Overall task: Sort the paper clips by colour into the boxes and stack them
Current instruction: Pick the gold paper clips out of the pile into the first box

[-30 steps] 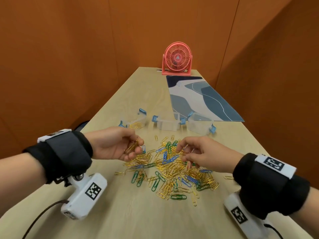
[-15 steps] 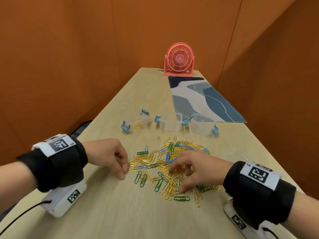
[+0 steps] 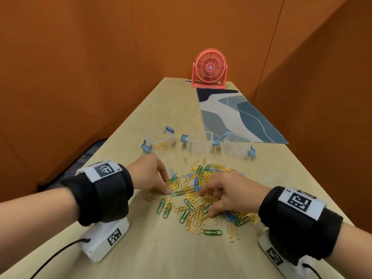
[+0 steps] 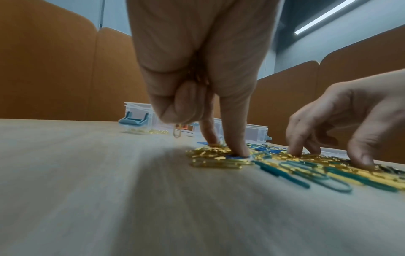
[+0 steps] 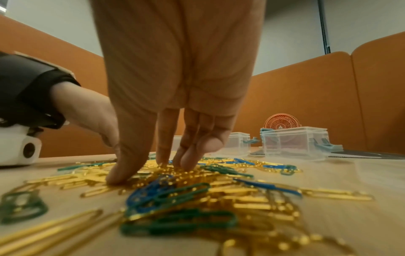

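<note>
A mixed pile of gold, green and blue paper clips (image 3: 201,200) lies on the wooden table. My left hand (image 3: 168,188) is at the pile's left edge. In the left wrist view its thumb and forefinger (image 4: 237,149) press down on gold clips, while its curled outer fingers hold gold paper clips, one of which (image 4: 177,133) dangles out. My right hand (image 3: 209,202) spreads over the near middle of the pile, fingertips (image 5: 188,164) touching clips and gripping nothing. Three clear boxes with blue latches stand behind the pile. The left box (image 3: 161,143) holds gold clips; the middle box (image 3: 198,147) and right box (image 3: 236,149) look empty.
A coral desk fan (image 3: 210,69) stands at the table's far end. A blue patterned mat (image 3: 231,117) lies behind the boxes on the right. Orange partition walls close in both sides. The table's left edge (image 3: 112,135) runs close beside my left arm.
My left hand, earlier raised with gold clips in it, has come down onto the pile's left edge. My right hand has dropped and spread over the nearer part of the pile.
</note>
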Motion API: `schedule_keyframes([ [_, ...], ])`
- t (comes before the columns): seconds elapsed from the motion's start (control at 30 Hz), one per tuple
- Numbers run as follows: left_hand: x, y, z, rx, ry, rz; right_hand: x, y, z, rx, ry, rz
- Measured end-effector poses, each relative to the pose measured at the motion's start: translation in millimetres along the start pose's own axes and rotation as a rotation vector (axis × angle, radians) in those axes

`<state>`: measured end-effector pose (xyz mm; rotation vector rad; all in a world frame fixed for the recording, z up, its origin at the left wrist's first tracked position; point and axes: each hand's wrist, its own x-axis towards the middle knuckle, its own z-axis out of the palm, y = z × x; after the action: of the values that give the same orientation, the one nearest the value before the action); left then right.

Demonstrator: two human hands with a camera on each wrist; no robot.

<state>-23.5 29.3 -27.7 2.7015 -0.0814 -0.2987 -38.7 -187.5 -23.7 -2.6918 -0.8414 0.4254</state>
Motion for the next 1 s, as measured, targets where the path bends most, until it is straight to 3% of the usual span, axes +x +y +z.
schedule_keyframes([
  [0.2, 3.9, -5.7, -4.5, -0.079, -0.186, -0.042, 4.4, 2.2, 3.5, 0.027, 0.022, 0.002],
  [0.33, 1.3, -13.5, -17.7, -0.439, -0.327, -0.117, 1.3, 1.9, 0.1, 0.040, 0.076, -0.019],
  [0.47, -2.7, -14.1, -26.3, -0.829, -0.403, -0.165, -3.8, 4.9, -7.9, 0.239, 0.210, 0.031],
  [0.57, -5.2, -15.2, -30.1, -1.058, -0.411, -0.180, -6.8, 5.9, -11.1, 0.440, 0.215, 0.076],
  [0.9, -10.4, -33.1, -33.0, -1.125, -0.394, -0.097, -10.4, -1.4, -14.4, 0.930, 0.021, 0.205],
  [1.0, -11.0, -37.9, -33.4, -0.826, -0.400, -0.069, -10.0, -2.2, -15.1, 0.973, -0.028, 0.198],
])
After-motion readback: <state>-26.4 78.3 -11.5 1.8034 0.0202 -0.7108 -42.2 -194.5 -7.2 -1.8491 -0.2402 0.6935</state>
